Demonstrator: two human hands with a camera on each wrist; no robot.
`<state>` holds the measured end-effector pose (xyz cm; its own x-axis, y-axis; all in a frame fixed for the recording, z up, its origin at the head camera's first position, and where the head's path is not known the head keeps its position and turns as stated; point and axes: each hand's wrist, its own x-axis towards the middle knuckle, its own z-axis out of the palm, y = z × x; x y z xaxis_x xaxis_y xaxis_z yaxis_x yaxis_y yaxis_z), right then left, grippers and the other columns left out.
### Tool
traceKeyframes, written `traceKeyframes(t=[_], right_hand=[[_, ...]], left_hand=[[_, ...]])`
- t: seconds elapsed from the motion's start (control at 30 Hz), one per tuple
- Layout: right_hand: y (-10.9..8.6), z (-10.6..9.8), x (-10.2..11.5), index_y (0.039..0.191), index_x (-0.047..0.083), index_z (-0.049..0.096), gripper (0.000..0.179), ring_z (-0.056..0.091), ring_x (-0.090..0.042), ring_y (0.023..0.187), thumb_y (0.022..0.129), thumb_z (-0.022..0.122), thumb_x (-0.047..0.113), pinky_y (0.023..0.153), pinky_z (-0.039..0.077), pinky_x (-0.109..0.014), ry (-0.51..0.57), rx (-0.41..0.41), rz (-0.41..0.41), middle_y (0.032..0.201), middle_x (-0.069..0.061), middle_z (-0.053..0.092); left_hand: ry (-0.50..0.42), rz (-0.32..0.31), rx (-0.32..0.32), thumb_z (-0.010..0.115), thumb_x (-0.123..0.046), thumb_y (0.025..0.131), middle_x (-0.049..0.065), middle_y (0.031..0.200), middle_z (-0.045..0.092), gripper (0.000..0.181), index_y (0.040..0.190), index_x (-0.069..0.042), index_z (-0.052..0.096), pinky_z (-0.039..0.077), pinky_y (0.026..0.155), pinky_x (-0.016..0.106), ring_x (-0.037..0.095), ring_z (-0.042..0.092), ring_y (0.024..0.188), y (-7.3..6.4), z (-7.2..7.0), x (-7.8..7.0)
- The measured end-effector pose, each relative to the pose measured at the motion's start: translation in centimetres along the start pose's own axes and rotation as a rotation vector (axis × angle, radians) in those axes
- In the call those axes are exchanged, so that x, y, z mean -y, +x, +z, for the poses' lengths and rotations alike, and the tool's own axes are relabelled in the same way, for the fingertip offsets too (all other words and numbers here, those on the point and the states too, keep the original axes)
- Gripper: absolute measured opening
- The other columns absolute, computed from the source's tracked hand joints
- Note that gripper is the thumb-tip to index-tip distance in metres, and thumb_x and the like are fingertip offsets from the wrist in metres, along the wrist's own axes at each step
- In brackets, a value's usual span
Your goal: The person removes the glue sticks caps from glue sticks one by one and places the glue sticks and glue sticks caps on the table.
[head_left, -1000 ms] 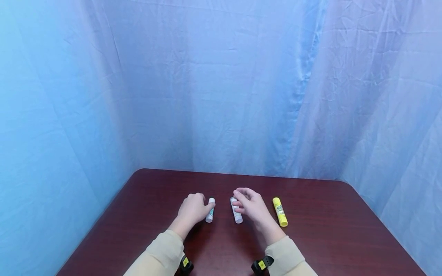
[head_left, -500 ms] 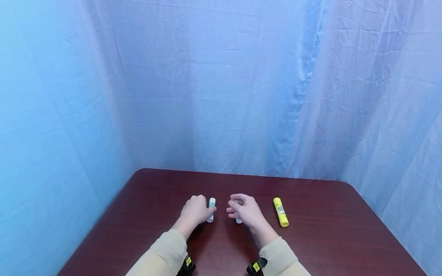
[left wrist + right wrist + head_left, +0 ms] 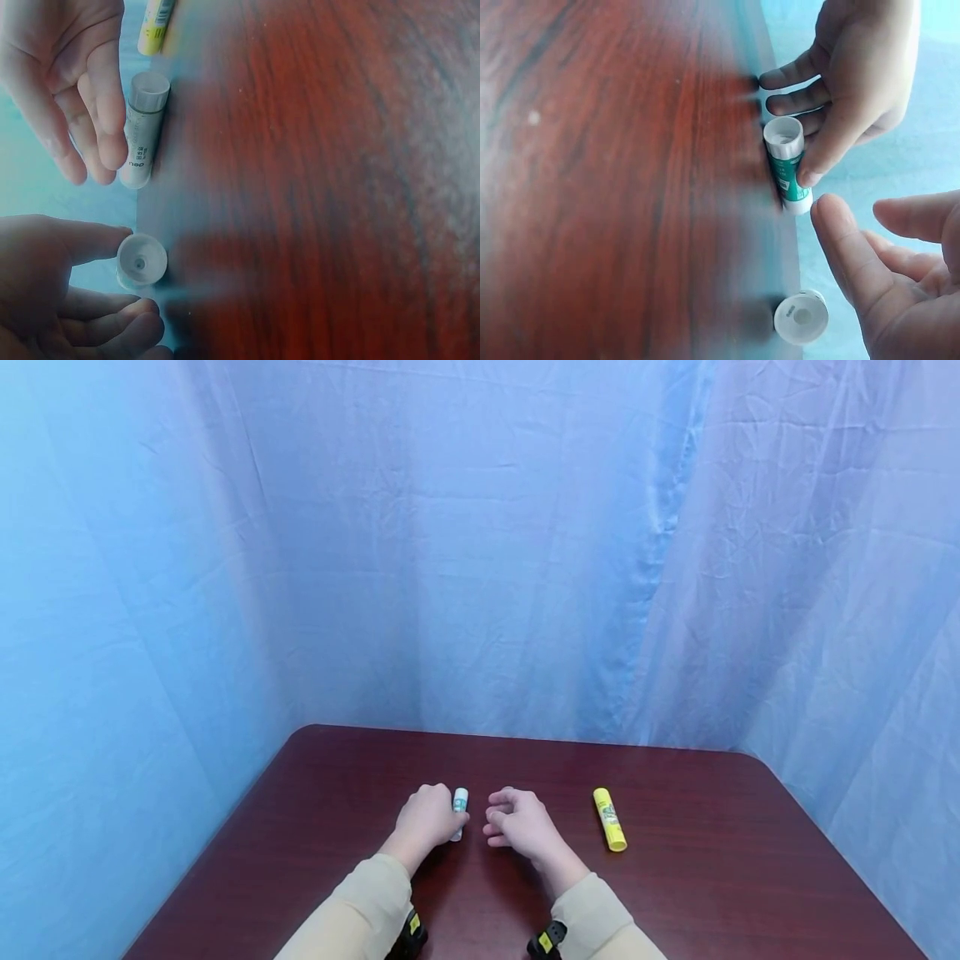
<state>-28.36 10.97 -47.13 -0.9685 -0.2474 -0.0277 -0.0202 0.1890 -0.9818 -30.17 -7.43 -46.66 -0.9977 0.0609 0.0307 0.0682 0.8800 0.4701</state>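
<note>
In the head view my left hand [image 3: 427,814] is at a white glue stick [image 3: 460,800] with a green label, lying on the table. Its thumb lies across the glue stick [image 3: 791,176] and the curled fingers are on the other side. My right hand [image 3: 521,822] hovers just to the right, fingers loosely bent and thumb apart, nothing between them. A second white glue stick [image 3: 140,146] lies beyond the right hand's fingers in the left wrist view; the right hand hides it in the head view. Its end [image 3: 801,319] shows below that hand in the right wrist view.
A yellow glue stick [image 3: 610,820] lies on the table to the right of both hands. The dark red wooden table [image 3: 697,860] has rounded far corners. Blue cloth [image 3: 480,568] hangs behind it and at both sides.
My right hand has moved left and down, now covering the second white glue stick in the head view. My left hand has shifted slightly right and lower over the green-labelled glue stick, which lies about where it was.
</note>
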Motion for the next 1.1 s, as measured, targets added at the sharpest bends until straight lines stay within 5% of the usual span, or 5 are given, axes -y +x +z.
traceKeyframes(t=[0.53,1.1], right_hand=[[-0.2,0.57,0.03,0.131,-0.014,0.053,0.037,0.07,-0.027,0.078,0.097,0.062,0.0,0.066,0.06,-0.039,-0.059,0.024,0.016,0.099,-0.021,0.069],[-0.2,-0.33,0.43,0.134,-0.013,0.052,0.041,0.071,-0.026,0.082,0.098,0.063,0.004,0.07,0.06,-0.039,-0.051,0.029,0.024,0.109,-0.026,0.066]], left_hand=[[0.034,0.0,-0.005,0.081,-0.025,0.085,0.005,0.07,0.056,0.025,0.084,-0.005,0.067,0.049,0.057,0.039,0.02,0.055,0.06,0.02,0.29,-0.12],[0.038,0.026,-0.015,0.08,-0.024,0.086,0.004,0.068,0.055,0.023,0.082,-0.007,0.066,0.049,0.057,0.038,0.019,0.054,0.058,0.08,0.52,0.05]])
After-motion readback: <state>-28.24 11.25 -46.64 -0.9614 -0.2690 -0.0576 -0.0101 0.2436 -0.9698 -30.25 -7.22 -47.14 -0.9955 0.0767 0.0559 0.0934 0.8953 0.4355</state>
